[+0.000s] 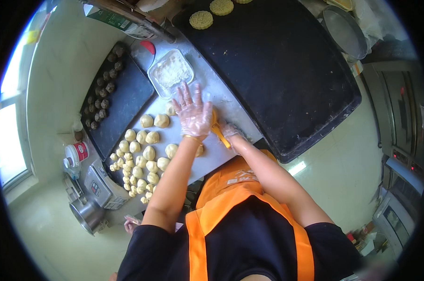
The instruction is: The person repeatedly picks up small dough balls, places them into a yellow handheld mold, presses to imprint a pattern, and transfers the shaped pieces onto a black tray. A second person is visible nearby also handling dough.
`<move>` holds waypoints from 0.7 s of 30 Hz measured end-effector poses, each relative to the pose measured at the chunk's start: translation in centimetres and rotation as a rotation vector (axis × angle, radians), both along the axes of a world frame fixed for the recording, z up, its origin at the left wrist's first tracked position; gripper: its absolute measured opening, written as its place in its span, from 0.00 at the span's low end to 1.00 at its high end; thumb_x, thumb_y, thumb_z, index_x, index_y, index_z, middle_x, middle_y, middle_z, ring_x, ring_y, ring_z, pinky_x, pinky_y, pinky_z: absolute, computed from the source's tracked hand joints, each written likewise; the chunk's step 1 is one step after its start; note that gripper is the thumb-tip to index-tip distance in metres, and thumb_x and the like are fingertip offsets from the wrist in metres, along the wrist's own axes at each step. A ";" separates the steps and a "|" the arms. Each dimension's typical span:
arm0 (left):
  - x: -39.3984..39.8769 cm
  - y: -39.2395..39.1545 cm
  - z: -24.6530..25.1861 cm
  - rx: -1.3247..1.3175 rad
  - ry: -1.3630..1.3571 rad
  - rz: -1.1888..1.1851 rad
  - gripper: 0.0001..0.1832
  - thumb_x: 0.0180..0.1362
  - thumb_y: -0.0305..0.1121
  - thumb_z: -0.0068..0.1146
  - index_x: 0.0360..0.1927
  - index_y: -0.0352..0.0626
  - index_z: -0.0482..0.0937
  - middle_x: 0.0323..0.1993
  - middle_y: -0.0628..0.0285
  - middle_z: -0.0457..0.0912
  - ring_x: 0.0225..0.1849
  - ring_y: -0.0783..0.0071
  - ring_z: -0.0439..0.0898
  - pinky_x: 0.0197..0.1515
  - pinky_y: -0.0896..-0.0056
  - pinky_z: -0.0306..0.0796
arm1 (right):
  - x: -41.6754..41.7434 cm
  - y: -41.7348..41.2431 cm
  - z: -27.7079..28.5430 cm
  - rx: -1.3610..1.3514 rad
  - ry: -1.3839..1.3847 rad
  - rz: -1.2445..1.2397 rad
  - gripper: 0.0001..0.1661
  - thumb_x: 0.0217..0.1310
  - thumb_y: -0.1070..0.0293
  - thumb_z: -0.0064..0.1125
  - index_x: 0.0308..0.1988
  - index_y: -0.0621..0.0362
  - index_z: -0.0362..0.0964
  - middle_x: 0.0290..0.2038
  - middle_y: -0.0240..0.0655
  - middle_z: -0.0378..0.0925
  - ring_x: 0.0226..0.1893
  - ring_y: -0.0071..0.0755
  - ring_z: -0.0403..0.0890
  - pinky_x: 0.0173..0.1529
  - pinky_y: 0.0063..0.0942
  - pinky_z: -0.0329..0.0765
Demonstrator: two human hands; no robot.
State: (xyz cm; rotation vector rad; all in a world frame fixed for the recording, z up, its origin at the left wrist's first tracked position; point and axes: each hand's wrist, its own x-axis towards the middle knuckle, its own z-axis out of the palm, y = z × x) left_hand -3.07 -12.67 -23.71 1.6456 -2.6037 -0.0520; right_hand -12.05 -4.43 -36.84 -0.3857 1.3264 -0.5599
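My left hand (195, 116), in a clear plastic glove, is spread palm down beside a yellow mould (216, 128), partly covering its head; its fingertips reach toward a tub of white flour (172, 73). My right hand (232, 130), gloved too, grips the mould's side near the handle, which points toward me. Some of its fingers are hidden. Larger pale dough balls (149, 153) lie on the pale worktop (212, 159) left of my left arm, and several small dough lumps (126, 172) sit further left. My left forearm hides part of them.
A large black baking tray (275, 70) on the right bears patterned mooncakes (201, 20) at its far end. Dark filling balls (104, 103) lie on a smaller black tray (127, 102). A scale (104, 186), a steel pot (87, 214) and another gloved hand (130, 224) are at left.
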 end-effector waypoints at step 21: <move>6.0 5.3 4.8 0.889 1.435 1.149 0.23 0.74 0.47 0.46 0.60 0.42 0.77 0.54 0.58 0.82 0.54 0.64 0.80 0.59 0.64 0.71 | -0.8 5.3 5.0 -0.475 1.042 0.609 0.31 0.73 0.54 0.50 0.69 0.54 0.65 0.45 0.56 0.80 0.44 0.61 0.85 0.44 0.55 0.81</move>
